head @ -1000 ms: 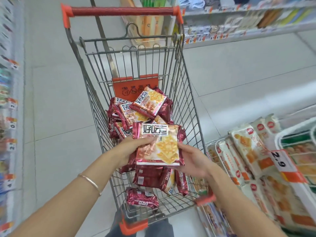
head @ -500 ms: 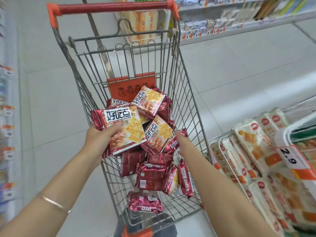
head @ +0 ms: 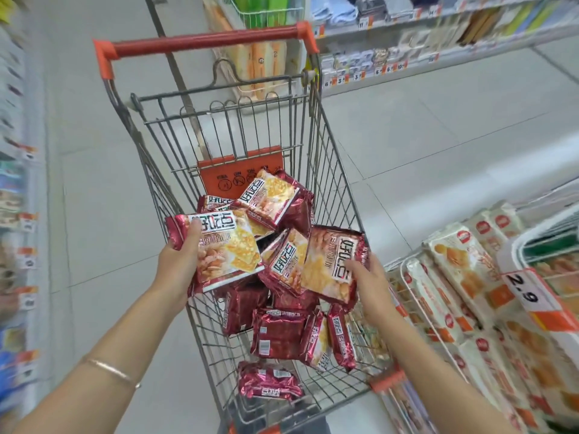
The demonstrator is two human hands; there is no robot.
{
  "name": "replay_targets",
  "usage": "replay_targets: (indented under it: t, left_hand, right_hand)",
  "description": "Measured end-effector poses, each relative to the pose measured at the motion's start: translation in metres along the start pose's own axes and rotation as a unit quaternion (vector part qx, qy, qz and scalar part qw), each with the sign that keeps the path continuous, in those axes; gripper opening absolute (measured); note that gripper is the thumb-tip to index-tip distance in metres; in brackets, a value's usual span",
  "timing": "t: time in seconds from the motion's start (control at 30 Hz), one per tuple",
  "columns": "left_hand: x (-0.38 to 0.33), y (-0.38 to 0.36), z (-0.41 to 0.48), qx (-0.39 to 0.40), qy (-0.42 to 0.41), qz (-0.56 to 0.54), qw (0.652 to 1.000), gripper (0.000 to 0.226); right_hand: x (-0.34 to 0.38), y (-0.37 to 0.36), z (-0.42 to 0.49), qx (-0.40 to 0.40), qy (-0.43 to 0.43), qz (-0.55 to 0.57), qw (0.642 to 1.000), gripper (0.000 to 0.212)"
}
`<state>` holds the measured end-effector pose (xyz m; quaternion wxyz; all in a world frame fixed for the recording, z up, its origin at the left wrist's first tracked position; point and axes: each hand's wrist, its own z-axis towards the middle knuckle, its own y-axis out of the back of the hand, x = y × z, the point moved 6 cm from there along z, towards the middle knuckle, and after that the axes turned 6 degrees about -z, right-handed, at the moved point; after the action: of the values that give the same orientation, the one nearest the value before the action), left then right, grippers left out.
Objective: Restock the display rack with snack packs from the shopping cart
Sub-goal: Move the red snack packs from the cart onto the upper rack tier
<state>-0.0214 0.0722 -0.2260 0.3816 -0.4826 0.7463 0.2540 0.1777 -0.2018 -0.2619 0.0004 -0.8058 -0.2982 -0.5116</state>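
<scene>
1. Thin metal bracelet (head: 109,369) on the left wrist, bare forearms both sides.
2. Lone snack pack (head: 269,383), crinkly glossy maroon foil, flat on the wire floor at the near end of the shopping cart (head: 333,183).
3. Left hand (head: 180,264) grasping a held pack (head: 225,245): thumb on the front, fingers underneath. Flat rectangular pouch, cracker print, white label strip, held over the cart's left rim.
4. Right hand (head: 368,277) grasping a second pack (head: 332,261) at its edge, thumb on the front, pack turned sideways over the cart's right side.
5. Pile of packs (head: 279,333) in the cart basket below both hands, same shiny maroon film, some face up, some on edge, overlapping.
6. White wire display rack (head: 404,270) just right of the cart, cream long packs (head: 451,270) standing in rows, price card (head: 523,289) reading 2.9.
7. Cart is a grey steel grid; orange plastic flap (head: 241,173) at the far end, red handle bar (head: 203,42) with orange corner caps.
8. Pale tiled floor (head: 438,120), smooth.
9. Far shelf (head: 438,36) with blurred goods and small price tags.
</scene>
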Motion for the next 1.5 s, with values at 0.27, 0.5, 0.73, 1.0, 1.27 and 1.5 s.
replay_targets:
  t: [0.27,0.5,0.73,1.0,1.27,1.5]
  left_hand:
    - [-0.044,-0.060,-0.044,0.142,0.033,0.132,0.981,0.093]
    - [-0.061,-0.087,-0.096,0.276,0.081,0.146,0.947,0.135]
    - [-0.128,-0.105,-0.133,0.281,-0.009,0.074,0.957,0.109]
    - [-0.268,-0.244,-0.239,0.464,-0.117,0.044,0.877,0.083]
    - [-0.351,-0.409,-0.427,0.632,-0.262,0.050,0.728,0.028]
    - [-0.343,-0.531,-0.540,0.663,-0.402,0.182,0.605,0.049]
  right_hand:
    - [0.149,0.016,-0.030,0.355,0.061,-0.099,0.928,0.026]
    - [0.213,-0.008,-0.051,0.264,0.241,-0.249,0.900,0.014]
    - [0.239,0.039,-0.071,0.206,0.108,-0.114,0.966,0.143]
    - [0.341,0.198,-0.141,0.030,0.186,0.035,0.981,0.121]
    - [0.409,0.400,-0.274,-0.236,0.310,0.054,0.919,0.130]
    - [0.377,0.545,-0.305,-0.351,0.284,0.022,0.892,0.158]
